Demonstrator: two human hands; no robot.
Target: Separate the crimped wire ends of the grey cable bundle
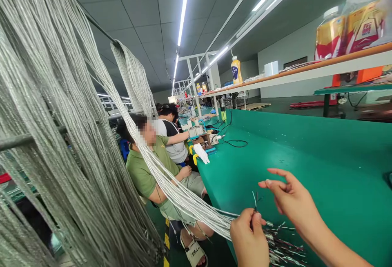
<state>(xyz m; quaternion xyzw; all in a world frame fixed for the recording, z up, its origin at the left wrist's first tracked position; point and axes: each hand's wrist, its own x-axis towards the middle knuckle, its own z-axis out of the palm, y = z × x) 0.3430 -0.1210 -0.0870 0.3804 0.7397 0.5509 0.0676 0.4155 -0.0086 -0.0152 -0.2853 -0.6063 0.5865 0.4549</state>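
My left hand [249, 236] is closed, thumb and forefinger pinching one cable end [255, 208]. Thin wires, one whitish and others dark, fan out above the pinch. Just to the right and higher, my right hand [290, 197] is raised over the bench with its fingers partly spread, apart from the wires; I see nothing in it. A long bundle of silvery braided cables [183, 199] runs from the upper left down to the bench edge, passing behind my left hand. Its stripped ends [284, 246], with red, black and white wires, lie on the green bench below my hands.
More cables [61, 95] hang from a rail on the left. A seated person in a green shirt [143, 169] is close by, beyond the bundle. A bench machine [200, 134] and a white glove [201, 153] are on the green bench [260, 148]. Bottles [330, 34] stand on a shelf.
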